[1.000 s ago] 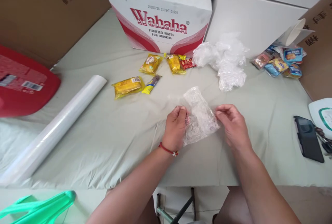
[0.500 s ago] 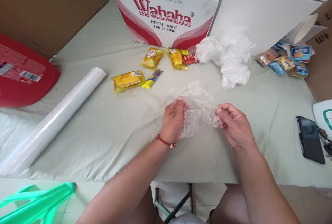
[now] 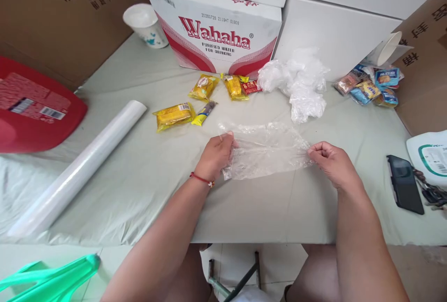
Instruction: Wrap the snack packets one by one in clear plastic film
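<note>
A clear plastic bag point(image 3: 267, 153) is stretched sideways between my two hands, just over the cloth-covered table point(image 3: 265, 213). My left hand point(image 3: 217, 155) is closed on its left end, thumb on top. At the other end my right hand point(image 3: 330, 160) pinches the bag's edge between thumb and fingers. Beyond the bag lie several yellow-wrapped snacks point(image 3: 174, 115), a small grey-and-yellow packet point(image 3: 204, 113) and a red packet point(image 3: 250, 87). A pile of crumpled clear bags point(image 3: 300, 85) sits behind my right hand.
At left are a plastic film roll point(image 3: 84, 162) and a red container point(image 3: 38, 106). A Wahaba-style white-and-red carton point(image 3: 223, 31) and a paper cup point(image 3: 146, 24) stand at the back. Rightward are small snack packets point(image 3: 372, 87), a phone point(image 3: 405, 184), keys point(image 3: 431, 192) and a white bottle point(image 3: 431, 157).
My hands have moved apart, the left one leftward and the right one rightward. The bag, bunched up before, is now drawn out wider and flatter. The view has shifted slightly.
</note>
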Demonstrator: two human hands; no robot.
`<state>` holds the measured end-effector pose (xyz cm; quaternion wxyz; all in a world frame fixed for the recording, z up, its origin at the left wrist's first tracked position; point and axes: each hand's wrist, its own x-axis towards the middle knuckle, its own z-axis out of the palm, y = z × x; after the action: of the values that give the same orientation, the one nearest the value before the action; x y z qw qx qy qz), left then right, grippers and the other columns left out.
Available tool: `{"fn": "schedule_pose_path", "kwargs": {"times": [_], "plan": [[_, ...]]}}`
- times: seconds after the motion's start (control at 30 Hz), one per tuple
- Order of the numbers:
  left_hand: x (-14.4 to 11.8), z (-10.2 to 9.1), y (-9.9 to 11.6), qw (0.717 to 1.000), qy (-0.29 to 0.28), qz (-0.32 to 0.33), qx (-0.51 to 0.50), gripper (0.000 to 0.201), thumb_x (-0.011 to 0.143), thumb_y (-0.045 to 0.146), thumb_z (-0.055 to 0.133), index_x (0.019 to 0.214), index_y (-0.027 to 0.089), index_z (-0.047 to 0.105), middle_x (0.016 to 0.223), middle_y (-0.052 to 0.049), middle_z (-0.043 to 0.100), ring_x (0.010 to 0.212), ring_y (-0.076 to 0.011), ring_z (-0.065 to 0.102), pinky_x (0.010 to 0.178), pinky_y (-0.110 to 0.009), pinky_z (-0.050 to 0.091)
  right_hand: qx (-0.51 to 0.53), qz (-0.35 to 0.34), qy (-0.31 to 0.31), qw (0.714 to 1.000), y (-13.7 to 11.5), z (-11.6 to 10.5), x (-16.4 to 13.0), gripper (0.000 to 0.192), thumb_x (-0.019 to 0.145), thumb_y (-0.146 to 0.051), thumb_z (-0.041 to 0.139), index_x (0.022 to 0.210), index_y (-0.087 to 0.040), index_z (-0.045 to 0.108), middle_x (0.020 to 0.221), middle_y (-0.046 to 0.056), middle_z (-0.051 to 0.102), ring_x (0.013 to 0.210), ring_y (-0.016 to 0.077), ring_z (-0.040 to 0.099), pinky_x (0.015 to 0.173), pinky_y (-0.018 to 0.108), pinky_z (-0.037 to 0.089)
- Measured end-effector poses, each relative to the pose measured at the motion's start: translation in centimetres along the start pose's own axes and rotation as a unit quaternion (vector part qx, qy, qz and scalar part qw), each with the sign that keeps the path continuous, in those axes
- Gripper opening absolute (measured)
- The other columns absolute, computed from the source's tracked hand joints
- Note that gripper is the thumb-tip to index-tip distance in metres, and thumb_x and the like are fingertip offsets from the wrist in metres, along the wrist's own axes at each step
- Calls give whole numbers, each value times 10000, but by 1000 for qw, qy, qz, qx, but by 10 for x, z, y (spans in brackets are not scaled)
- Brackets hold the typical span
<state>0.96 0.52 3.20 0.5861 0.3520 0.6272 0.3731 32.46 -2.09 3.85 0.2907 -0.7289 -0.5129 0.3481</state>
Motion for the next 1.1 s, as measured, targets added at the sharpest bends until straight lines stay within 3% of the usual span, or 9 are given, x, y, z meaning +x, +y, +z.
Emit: {"fn": "schedule_pose_path", "kwargs": {"times": [0.17,0.2,0.27,0.33,0.4,0.6,0.87,1.0,1.1], "plan": [[5,0,-13,994,-13,69,82,402,906,546,550,684,214,596,472,42,395,437,-130,347,462,-261,236,-114,-160,205,959,-19,18,-12,144,908,-358,650,891,-235,722,867,48,694,699,182,573,709,348,461],[5,1,-14,991,-17,85,97,409,908,554,540,690,215,605,475,41,397,445,-135,355,467,-264,239,-106,-209,199,952,-25,27,-18,145,940,-347,620,931,-248,725,926,53,700,728,185,585,735,352,469],[4,2,-16,987,-31,108,115,419,920,571,519,723,218,629,486,43,389,462,-141,355,477,-266,238,-88,-284,92,950,-37,49,-27,177,982,-335,577,1051,-285,732,1064,60,712,785,193,619,740,348,483],[2,3,-15,984,-43,122,124,419,927,587,515,775,221,651,499,49,374,477,-145,350,487,-267,241,-95,-310,-29,946,-42,70,-32,263,981,-332,583,1214,-321,704,1243,63,691,861,209,652,724,345,493],[0,3,-15,983,-43,127,126,423,929,599,516,813,220,665,510,51,372,492,-148,352,499,-267,251,-122,-297,-78,944,-41,84,-33,337,962,-316,605,1291,-333,680,1266,64,682,852,217,658,687,343,481],[2,0,-14,986,-30,112,119,422,957,570,468,854,212,667,518,51,378,498,-143,347,513,-263,276,-92,-336,-40,936,-39,75,-30,213,985,-222,575,1005,-304,770,903,36,685,781,192,638,678,330,478],[5,-3,-11,993,6,88,76,384,979,540,477,863,201,614,497,71,356,449,-112,320,458,-229,270,-145,-532,94,829,-51,44,-66,265,858,-37,743,987,-268,728,820,12,716,846,208,555,751,372,487],[7,-8,-11,996,25,74,50,393,980,563,482,862,206,598,470,82,336,410,-102,306,418,-213,239,-192,-595,34,780,-37,43,-95,240,872,-37,714,1042,-206,724,892,43,729,980,243,585,910,445,500],[10,-12,-14,994,45,83,58,401,975,565,486,875,199,615,490,73,381,413,-98,332,414,-205,263,-212,-600,-38,770,-22,45,-107,204,895,-12,646,1056,-124,699,882,80,691,997,259,586,895,435,510]]}}
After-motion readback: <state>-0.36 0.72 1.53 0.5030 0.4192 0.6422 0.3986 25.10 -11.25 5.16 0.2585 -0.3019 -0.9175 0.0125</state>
